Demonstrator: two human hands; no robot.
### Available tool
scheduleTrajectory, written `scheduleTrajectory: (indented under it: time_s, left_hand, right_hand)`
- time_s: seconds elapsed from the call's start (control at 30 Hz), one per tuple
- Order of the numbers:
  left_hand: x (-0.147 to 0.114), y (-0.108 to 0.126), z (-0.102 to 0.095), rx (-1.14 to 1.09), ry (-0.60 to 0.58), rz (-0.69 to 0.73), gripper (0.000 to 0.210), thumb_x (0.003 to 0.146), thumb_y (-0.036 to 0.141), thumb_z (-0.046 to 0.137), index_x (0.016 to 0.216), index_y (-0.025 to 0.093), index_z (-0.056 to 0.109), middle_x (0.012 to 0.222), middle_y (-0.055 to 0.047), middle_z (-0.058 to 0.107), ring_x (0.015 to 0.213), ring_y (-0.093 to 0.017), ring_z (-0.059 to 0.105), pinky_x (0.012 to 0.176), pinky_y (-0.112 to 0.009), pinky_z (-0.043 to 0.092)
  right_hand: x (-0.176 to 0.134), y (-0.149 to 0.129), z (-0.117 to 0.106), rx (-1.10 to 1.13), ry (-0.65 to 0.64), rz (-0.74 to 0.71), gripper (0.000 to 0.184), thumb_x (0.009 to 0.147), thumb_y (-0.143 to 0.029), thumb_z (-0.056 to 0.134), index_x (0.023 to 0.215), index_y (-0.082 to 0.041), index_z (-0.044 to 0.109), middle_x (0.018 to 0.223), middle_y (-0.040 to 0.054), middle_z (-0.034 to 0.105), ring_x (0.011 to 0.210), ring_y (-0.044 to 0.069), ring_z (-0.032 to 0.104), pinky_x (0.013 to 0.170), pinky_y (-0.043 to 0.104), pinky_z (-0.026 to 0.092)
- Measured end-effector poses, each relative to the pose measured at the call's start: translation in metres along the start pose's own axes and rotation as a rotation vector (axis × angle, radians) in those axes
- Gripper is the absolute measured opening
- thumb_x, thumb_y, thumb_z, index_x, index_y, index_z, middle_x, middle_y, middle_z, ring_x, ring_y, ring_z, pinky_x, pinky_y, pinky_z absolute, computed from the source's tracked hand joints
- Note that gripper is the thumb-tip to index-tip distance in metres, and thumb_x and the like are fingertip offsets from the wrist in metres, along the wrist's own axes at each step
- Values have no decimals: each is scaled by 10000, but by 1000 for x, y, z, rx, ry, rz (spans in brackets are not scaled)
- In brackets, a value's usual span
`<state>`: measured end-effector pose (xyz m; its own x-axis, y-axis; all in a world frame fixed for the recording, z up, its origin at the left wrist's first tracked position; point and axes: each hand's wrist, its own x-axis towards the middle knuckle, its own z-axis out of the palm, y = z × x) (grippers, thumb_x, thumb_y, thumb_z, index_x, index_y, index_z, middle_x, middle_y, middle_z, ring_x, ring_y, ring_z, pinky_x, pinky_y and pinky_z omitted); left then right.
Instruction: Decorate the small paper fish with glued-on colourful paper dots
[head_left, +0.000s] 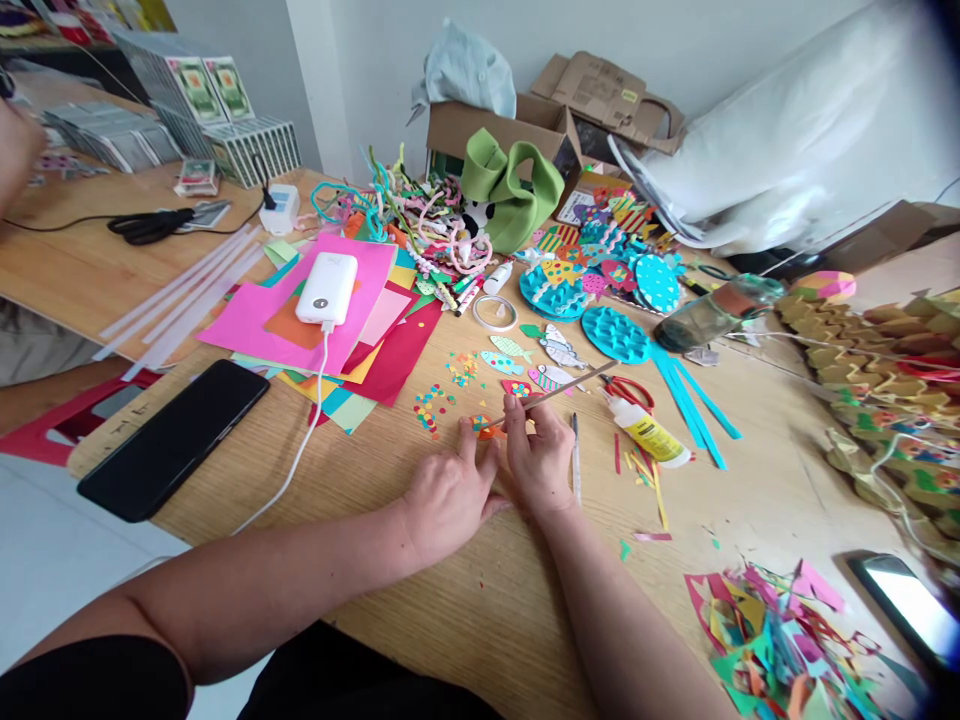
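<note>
On the left, a black smartphone (pixel 174 440) lies near the table edge. A white power bank (pixel 327 290) rests on a pink paper sheet (pixel 247 322), perhaps weighing down the stack. Next come loose paper dots (pixel 428 412), within easy reach of the person's left hand (pixel 448 502); its fingers are spread, the index fingertip down at an orange paper cutout (pixel 487 433), likely to steady it. The cutout lies flat on the table between the hands. The right hand (pixel 541 452) pinches a thin brown stick (pixel 574 384) between thumb and fingers, angled so its lower end meets the cutout, seemingly for fine control. Rightward, a glue bottle (pixel 654 438) lies beside red-handled scissors (pixel 631 391), both kept handy.
</note>
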<state>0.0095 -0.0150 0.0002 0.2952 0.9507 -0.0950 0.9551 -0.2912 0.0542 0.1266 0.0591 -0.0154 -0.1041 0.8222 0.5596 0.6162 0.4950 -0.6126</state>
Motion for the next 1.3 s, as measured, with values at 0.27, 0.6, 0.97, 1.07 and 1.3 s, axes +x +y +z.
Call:
scheduleTrajectory:
  time_s: [0.27,0.6,0.97,1.07,1.3]
  left_hand:
    - [0,0,-1,0,-25,-2,662,902,547,497,1434,168,384,1449,-308,365,756,-253,684,636,-357,522]
    - [0,0,0,-6,0,1,660,897,553,501,1423,169,398,1435,-308,386,751,-260,690,629,-357,528]
    - [1,0,-1,-17,-19,5,666,899,552,500,1424,157,394,1446,-322,357,760,-263,690,634,-362,529]
    - [1,0,0,-2,-6,3,668,894,552,509,1421,155,401,1443,-319,368,749,-257,691,627,-357,531]
    - [1,0,0,6,21,3,670,881,562,524,1409,162,423,1425,-315,404,726,-257,694,604,-351,534]
  right_hand:
    - [0,0,1,4,-9,8,330,952,-371,480,676,-199,534,572,-11,537,519,119,493,511,245,376]
    - [-2,2,4,48,-26,92,326,940,-394,502,690,-192,556,577,-3,586,511,118,521,513,240,396]
    - [-1,1,-1,13,16,152,354,949,-387,486,661,-190,542,569,-14,562,508,112,512,521,239,385]
    - [-1,1,-1,-3,14,114,346,950,-363,488,650,-195,522,583,-11,566,531,116,517,543,243,390]
    - [-1,3,0,0,9,78,340,949,-345,495,642,-200,502,581,-12,562,531,118,506,540,249,377]
